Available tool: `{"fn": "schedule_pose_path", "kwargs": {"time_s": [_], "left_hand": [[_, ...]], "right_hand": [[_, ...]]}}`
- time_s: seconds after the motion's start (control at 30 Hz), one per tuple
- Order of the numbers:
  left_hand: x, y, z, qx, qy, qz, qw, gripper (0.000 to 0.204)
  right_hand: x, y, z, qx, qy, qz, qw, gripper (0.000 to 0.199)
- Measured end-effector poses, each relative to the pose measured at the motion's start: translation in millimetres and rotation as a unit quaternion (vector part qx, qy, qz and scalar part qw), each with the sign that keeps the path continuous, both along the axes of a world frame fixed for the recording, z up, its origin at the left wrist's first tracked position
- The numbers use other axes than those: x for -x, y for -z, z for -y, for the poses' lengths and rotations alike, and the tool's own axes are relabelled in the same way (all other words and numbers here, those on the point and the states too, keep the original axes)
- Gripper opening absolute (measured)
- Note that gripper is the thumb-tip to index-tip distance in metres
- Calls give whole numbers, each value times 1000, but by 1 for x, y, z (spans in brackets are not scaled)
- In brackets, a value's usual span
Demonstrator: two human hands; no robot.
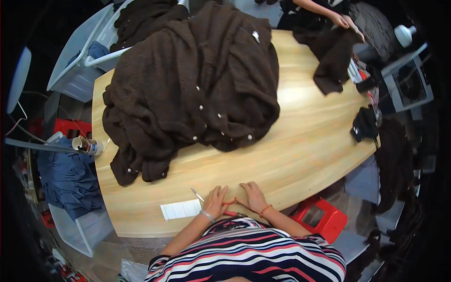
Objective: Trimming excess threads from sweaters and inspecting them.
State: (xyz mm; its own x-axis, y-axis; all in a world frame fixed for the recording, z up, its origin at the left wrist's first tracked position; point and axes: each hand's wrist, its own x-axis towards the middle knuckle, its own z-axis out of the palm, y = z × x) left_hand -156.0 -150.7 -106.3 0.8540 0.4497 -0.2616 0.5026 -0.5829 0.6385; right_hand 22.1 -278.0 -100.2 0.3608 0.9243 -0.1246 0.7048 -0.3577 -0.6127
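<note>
Near the front edge of the wooden table, my left hand rests with its fingers stretched forward and lightly together. My right hand lies beside it, fingers extended on the wood. Between the hands is a slim orange-red loop, and a red handle shows just below; they look like scissors handles, partly hidden by my left hand. A thin metal tip sticks out on that hand's other side. Left of it lies a white ruled card. Farther off, a big heap of dark brown knit garments carries small white spots like buttons.
At the far right another person's hands handle a brown knit piece. A jar stands at the table's left edge. Bins with blue cloth and brown cloth flank the table. A red stool is right of me.
</note>
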Motion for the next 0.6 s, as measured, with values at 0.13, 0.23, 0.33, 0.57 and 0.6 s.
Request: {"fn": "schedule_pose_path", "kwargs": {"time_s": [0.13, 0.23, 0.33, 0.57, 0.6], "left_hand": [[23, 3, 23, -206, 51, -15, 977, 85], [62, 9, 27, -188, 58, 9, 980, 86], [84, 12, 30, -198, 72, 24, 977, 76], [45, 19, 11, -169, 90, 112, 975, 54], [38, 22, 6, -141, 101, 101, 980, 49]], "right_hand": [[25, 8, 23, -21, -30, -67, 997, 59], [28, 15, 34, 7, -145, -76, 986, 55], [25, 17, 29, 19, -203, -71, 976, 59], [40, 24, 32, 74, -145, -98, 982, 62], [41, 27, 37, 17, -92, -97, 991, 62]]}}
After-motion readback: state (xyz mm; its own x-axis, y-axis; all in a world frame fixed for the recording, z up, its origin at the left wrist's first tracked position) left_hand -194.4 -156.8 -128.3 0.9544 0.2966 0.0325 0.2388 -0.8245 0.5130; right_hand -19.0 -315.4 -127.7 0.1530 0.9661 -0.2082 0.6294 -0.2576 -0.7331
